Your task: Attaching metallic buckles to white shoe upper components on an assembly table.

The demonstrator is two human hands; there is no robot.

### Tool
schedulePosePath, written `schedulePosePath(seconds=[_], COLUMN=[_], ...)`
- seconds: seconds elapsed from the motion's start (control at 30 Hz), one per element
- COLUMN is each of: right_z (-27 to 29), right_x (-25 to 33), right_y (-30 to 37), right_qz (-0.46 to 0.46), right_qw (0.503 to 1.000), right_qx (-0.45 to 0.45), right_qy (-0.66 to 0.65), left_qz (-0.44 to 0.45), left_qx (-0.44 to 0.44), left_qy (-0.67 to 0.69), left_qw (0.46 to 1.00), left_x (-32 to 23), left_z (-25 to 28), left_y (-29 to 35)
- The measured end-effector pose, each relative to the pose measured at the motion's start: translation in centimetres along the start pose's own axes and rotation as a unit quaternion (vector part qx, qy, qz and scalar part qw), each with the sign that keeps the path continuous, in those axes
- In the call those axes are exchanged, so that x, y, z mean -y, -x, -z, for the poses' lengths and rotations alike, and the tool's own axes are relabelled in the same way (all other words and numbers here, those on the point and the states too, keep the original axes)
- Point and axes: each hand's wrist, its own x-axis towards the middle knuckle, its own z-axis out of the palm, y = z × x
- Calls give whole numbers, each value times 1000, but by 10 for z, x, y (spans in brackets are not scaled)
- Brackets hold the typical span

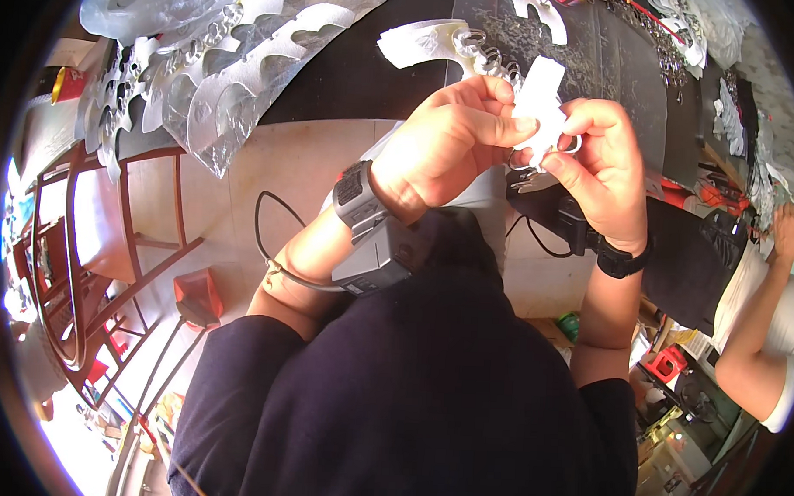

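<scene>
Close in front of me, my left hand (453, 141) pinches a bright white scalloped strip (540, 96) between thumb and fingers. My right hand (608, 163) is closed at the strip's other side, its thumb and fingertips around a thin ring (575, 144) by the strip's edge. Glare washes out the strip's detail, and I cannot tell whether the ring is fastened to it. Just beyond my left fingers lies another white strip (422, 43) with a row of shiny rings (482, 54) along it. Both wrists carry black straps with devices.
Several white cut-out strips (255, 64) lie on clear plastic at the left of the dark table (333, 80). Metal rings or chains (670, 61) are heaped at the far right. A wooden chair (127, 212) stands left. Another person's arm (756, 348) is at the right.
</scene>
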Motion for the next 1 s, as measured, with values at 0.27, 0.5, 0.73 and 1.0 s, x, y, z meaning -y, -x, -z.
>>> schedulePosePath(seconds=[0.27, 0.5, 0.73, 1.0], right_z=[7, -3, 1, 5], right_x=[-6, -3, 13, 12], right_y=[-4, -12, -5, -2], right_qz=[-38, -3, -125, -116], right_qw=[999, 993, 989, 991], right_qx=[-7, -68, -55, -60], right_qy=[-36, 96, -50, 13], left_qz=[-182, -280, -111, -31], left_qx=[-50, -79, 35, 34], left_qy=[-109, -180, -87, -91], left_qw=[976, 940, 989, 995], left_x=[13, 18, 11, -3], left_z=[-1, -6, 8, 3], left_y=[-2, -5, -6, 2])
